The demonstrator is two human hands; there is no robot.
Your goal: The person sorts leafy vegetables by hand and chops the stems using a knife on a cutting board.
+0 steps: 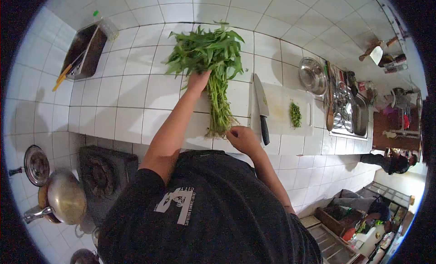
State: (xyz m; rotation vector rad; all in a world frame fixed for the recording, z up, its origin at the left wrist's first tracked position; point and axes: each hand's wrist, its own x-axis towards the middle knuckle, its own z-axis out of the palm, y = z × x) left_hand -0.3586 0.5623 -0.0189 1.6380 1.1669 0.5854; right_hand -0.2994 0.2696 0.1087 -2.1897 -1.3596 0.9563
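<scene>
A large bunch of long-stemmed leafy greens [218, 78] lies on the white tiled counter, leaves toward the wall and root ends toward me. My left hand [198, 81] is closed around the stems just below the leaves, its fingers partly hidden by the foliage. Beside the root ends, my right hand [242, 139] is curled closed; whatever is between its fingers is hidden. Right of the bunch, a kitchen knife [260, 100] with a black handle rests along the left side of a white cutting board [278, 114]. Chopped green pieces [295, 115] form a small pile on the board.
A metal bowl [313, 76] stands behind the board, near a sink [361, 116] and utensils. A dark rectangular container [86, 50] is at the back left. The stove [106, 171] and a pan [67, 198] are lower left. Other people [390, 163] are at far right.
</scene>
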